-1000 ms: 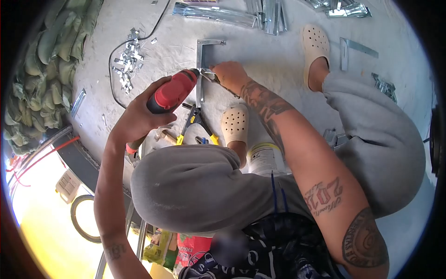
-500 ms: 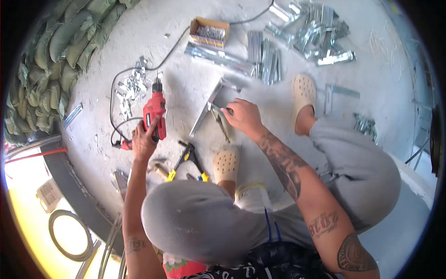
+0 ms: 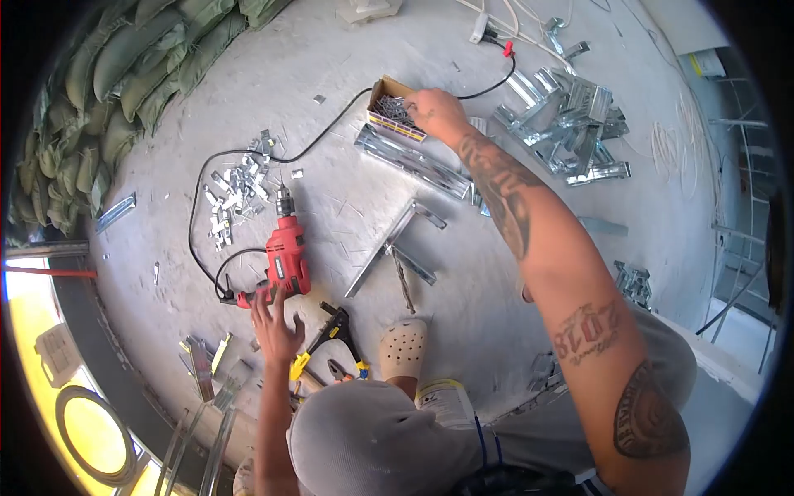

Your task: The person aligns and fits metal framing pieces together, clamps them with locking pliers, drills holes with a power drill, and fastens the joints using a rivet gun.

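Observation:
My left hand (image 3: 278, 331) has its fingers spread just below the handle of a red power drill (image 3: 286, 258); the fingertips are close to the handle, perhaps touching. The drill lies on the floor, its bit pointing away from me. My right hand (image 3: 437, 114) reaches into a small cardboard box (image 3: 397, 124) filled with thin silvery pieces like rivets or nails. Its fingertips are hidden inside, so what they hold does not show. Between my hands lies a metal bracket (image 3: 385, 248) of joined strips, with a pair of locking pliers (image 3: 404, 281) attached at its middle.
Small metal clips (image 3: 236, 190) lie left of the drill, ringed by its black cord (image 3: 192, 207). Long metal channels (image 3: 413, 161) rest below the box, and cut channel pieces (image 3: 571, 124) are piled at right. A black-and-yellow two-handled tool (image 3: 332, 337) is near my shoe. Full sacks (image 3: 124, 66) stand at upper left.
My right hand has gone from the pliers on the bracket to the box. My left hand has let go of the drill, its fingers now spread. The view has shifted.

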### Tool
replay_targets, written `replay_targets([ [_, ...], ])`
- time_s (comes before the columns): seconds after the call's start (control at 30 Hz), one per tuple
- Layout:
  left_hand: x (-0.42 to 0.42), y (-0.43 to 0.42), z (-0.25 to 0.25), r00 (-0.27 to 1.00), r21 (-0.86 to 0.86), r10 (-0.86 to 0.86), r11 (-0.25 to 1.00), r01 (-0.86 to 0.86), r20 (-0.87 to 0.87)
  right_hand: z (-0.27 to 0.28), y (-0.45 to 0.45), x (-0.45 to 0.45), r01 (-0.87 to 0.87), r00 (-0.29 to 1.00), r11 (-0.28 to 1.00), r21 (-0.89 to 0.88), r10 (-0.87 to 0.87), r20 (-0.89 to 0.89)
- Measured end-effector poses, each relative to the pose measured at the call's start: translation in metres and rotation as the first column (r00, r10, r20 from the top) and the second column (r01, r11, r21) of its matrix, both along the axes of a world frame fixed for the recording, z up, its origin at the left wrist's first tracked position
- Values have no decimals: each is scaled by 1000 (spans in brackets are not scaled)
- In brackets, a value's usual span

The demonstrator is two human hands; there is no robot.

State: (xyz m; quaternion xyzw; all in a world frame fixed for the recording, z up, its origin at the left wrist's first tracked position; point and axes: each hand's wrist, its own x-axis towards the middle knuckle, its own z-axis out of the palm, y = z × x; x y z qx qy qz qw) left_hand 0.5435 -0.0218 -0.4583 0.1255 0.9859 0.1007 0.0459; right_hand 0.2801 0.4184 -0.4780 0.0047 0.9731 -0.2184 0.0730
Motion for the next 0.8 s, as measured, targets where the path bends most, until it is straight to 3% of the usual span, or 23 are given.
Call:
replay_targets([
  [0.07,44,-8,-4,980,66,142,986,-152,139,-1,-14,-15,-69,995,998,-3,69,66],
  [0.2,119,3,-18,865,-54,344,935,-350,365,-30,-29,-30,-79,997,988,130,79,6],
  [0.4,127,15,-37,894,-138,393,918,-371,214,-36,-18,-29,-53,997,991,121,46,57],
  [0.47,117,1,-48,877,-237,373,921,-310,302,-27,-12,-23,-11,1000,1000,11,11,-1],
  [0.53,115,-9,-57,910,-185,301,949,-256,284,-21,-13,-15,83,982,995,-47,-90,-166],
  [0.6,120,-23,-60,882,-180,257,963,-200,395,-5,-26,4,215,925,930,-298,-292,-244],
  [0.63,121,-26,-60,865,-163,227,972,-171,447,1,-33,18,293,901,870,-398,-390,-190],
  [0.67,121,-29,-61,842,-147,216,975,-164,494,10,-37,35,230,887,788,-571,-412,-211],
  [0.73,111,-32,-52,800,-116,212,977,-178,562,21,-63,92,269,858,553,-788,-510,-65],
  [0.77,103,-33,-39,782,-113,226,974,-197,581,64,-71,120,349,900,463,-815,-409,152],
  [0.8,95,-34,-24,771,-107,238,970,-218,590,50,-70,144,344,922,523,-780,-345,175],
])
